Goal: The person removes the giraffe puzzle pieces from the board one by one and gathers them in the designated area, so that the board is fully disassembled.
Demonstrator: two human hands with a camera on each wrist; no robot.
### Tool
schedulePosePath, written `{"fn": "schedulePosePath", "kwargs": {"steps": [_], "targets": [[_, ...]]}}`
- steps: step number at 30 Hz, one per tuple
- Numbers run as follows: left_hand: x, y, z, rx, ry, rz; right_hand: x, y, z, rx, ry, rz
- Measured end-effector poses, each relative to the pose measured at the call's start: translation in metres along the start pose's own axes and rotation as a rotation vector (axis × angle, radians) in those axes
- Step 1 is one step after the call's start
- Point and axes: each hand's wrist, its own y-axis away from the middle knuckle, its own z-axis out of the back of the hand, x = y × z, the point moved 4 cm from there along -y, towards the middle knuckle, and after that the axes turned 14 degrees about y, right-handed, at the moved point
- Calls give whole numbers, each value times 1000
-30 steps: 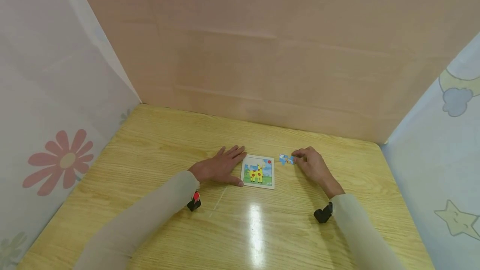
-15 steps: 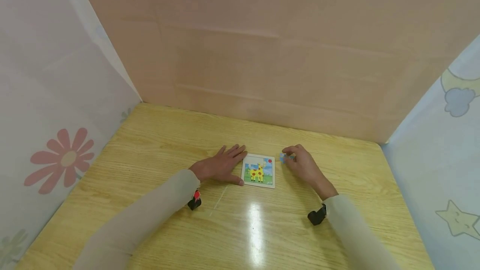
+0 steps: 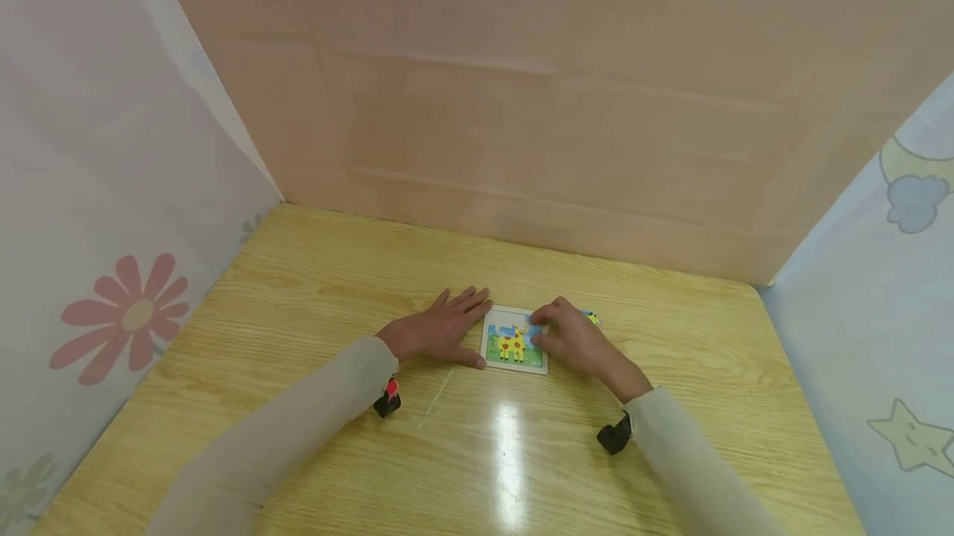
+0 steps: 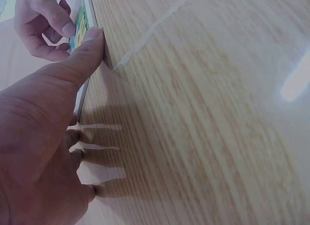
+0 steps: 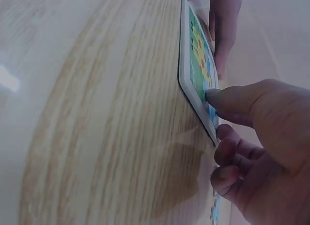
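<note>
A square puzzle board (image 3: pixel 514 369) with a pale frame and a yellow, red-spotted giraffe lies flat on the table; its upper left part shows bare. My left hand (image 3: pixel 440 330) lies spread at the board's left edge, thumb at the lower left corner. My right hand (image 3: pixel 577 340) reaches over the board's right edge, thumb and forefinger bent and spaced apart on the blue sky part. In the right wrist view its thumb (image 5: pixel 227 100) touches the picture; whether a piece is pinched I cannot tell. A blue and yellow puzzle piece (image 3: pixel 592 317) peeks out behind that hand.
The wood-grain table (image 3: pixel 358 263) meets a plain brown back wall (image 3: pixel 477 122). Pale printed cloths stand on either side, with a pink flower (image 3: pixel 134 314) at left. A black wrist camera (image 3: pixel 614 437) sits beneath my right wrist.
My right hand has moved left from the loose blue piece to the board's right part, covering its red dot. A yellow-marked piece now shows behind it. My left hand has stayed in place.
</note>
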Motion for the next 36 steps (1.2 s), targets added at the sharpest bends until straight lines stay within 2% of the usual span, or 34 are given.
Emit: {"fn": "schedulePosePath", "kwargs": {"steps": [7,15,23,36], "targets": [[3,-1,-1,3,6,-6,12,-3,3,63,36,65],[2,0,-1,3,-6,0,19,-16,6,158,-11,41],[3,-1,-2,-3,-6,5,18,-15,6,81,26,71],[3,-1,-2,-4,-2,2,15,-14,6,25,-3,40]]}}
